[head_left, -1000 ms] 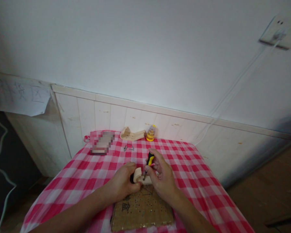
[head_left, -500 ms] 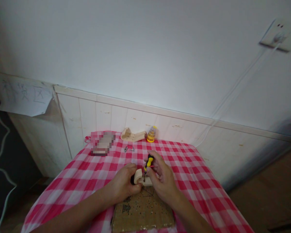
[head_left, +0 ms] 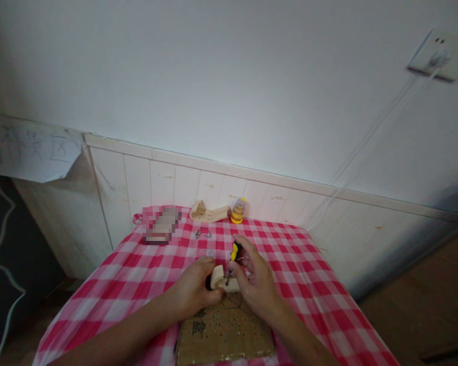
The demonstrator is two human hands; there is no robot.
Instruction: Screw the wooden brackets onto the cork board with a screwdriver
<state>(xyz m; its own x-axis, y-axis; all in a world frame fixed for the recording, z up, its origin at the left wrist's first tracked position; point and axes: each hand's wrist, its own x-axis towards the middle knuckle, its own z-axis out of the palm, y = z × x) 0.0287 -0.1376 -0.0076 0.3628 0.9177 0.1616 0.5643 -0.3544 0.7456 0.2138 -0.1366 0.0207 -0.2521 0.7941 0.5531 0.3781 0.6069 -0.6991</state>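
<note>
– So, where are the hands, and what do they hold?
– Low in the middle of the view, the left hand [head_left: 193,290] is closed around a small pale wooden piece [head_left: 218,278]. It presses the piece down on the near part of the worktop [head_left: 309,284], which is covered by a red-and-white checked cloth. The right hand [head_left: 254,282] has its fingers pinched on the handle of a yellow-and-black screwdriver [head_left: 234,252], held nearly upright with its tip down on the wooden piece.
– What is under that piece?
– A brown cardboard sheet [head_left: 223,330], dotted with small holes, lies flat on the cloth nearer the person. The piece sits at its far edge.
– Anything else on the cloth?
– Toward the wall, well apart from the hands, a second curved wooden piece [head_left: 208,212] lies beside a small yellow bit holder [head_left: 238,210]. A few dark screws [head_left: 203,233] lie between those and the hands. High on the wall to the right, a white socket [head_left: 440,53] has a cable running down from it
</note>
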